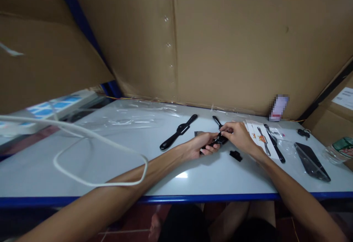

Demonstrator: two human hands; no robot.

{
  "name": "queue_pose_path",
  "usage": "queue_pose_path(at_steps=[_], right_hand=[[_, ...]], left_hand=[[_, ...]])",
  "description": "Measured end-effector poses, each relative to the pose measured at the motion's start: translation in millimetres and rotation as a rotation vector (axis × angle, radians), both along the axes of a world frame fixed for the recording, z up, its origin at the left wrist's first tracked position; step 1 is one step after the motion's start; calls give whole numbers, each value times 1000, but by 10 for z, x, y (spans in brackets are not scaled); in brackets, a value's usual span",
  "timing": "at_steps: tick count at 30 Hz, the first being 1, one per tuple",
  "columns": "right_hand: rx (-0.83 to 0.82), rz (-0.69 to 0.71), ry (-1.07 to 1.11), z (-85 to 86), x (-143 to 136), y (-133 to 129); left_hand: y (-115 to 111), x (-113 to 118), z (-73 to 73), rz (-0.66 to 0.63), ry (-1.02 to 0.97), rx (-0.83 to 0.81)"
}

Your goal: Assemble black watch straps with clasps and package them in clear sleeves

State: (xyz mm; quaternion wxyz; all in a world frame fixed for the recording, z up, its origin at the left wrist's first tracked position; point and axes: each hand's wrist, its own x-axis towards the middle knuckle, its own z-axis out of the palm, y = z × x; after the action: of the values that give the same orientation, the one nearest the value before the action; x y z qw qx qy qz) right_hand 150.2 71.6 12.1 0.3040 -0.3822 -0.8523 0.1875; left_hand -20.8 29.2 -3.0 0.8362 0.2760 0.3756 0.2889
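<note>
My left hand [206, 144] is wrapped round a black two-handled tool [220, 139], held just above the table. The fingers of my right hand [233, 132] are pressed together at the tool's middle; whether they pinch a small part is hidden. One handle of the tool points up and away, past my right fingertips. A similar black tool [179, 132] lies slantwise on the table to the left. Close below my right hand is a small black piece [236, 156]. Another black tool [275, 144] rests at the right, beside a printed sheet [261, 139].
A white cable [102, 184] loops across the left foreground, over my left forearm. Clear plastic film [132, 119] lies at the back left. On the right are a dark phone-like slab [311, 161], black keys [303, 133] and a clear jar [338, 152]. Cardboard [220, 43] walls the back.
</note>
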Motion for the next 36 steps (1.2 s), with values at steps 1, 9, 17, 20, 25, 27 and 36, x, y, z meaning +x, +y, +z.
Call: queue_pose_path(at_steps=[1, 9, 17, 20, 25, 27, 36], right_hand=[[-49, -10, 28, -8, -6, 5], [75, -52, -55, -27, 16, 41], [227, 96, -141, -7, 52, 19], [181, 136, -86, 25, 51, -8], [209, 122, -123, 13, 85, 41], [263, 88, -167, -6, 112, 85], [245, 148, -90, 48, 150, 74]], left_hand=[[-5, 2, 7, 0, 9, 0], [12, -33, -20, -18, 5, -26], [18, -35, -30, 2, -30, -24], [1, -23, -3, 8, -16, -9], [-3, -7, 18, -4, 54, 0], [6, -11, 3, -12, 56, 3], [-11, -6, 6, 17, 30, 20]])
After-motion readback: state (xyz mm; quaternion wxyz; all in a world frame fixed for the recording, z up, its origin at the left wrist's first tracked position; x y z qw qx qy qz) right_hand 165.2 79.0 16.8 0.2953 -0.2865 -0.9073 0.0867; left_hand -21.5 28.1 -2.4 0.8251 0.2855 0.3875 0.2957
